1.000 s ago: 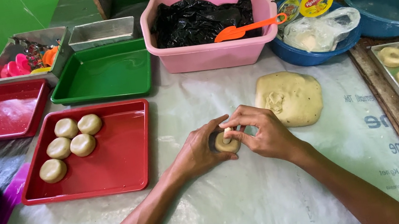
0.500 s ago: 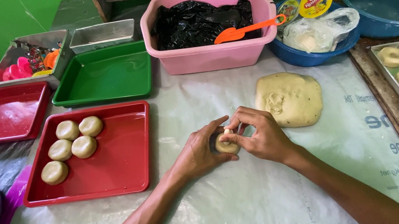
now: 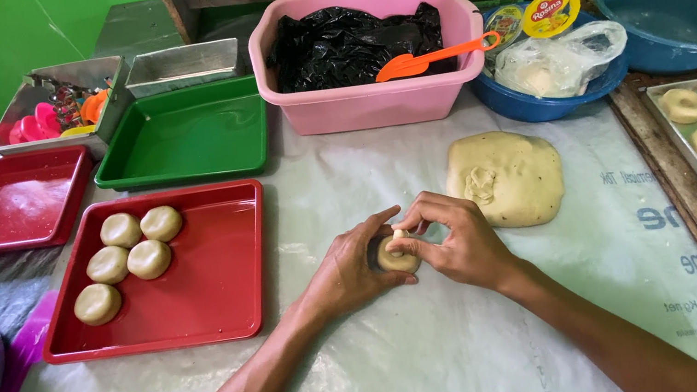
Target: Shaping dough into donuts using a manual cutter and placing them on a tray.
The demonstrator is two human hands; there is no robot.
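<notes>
Together, the left hand (image 3: 351,270) and right hand (image 3: 458,239) close their grip around a small dough piece (image 3: 396,256), pinching it just above the plastic-covered worktop (image 3: 412,363). Just beyond the grip to the right lies a flattened dough slab (image 3: 504,178). Left of the grip, a red tray (image 3: 222,281) carries five dough balls (image 3: 127,259). Farther off stands a pink tub (image 3: 370,99) with an orange scoop (image 3: 429,57).

Five dough balls (image 3: 127,257) sit on one red tray (image 3: 225,299); two red trays show, one green tray (image 3: 186,142).
</notes>
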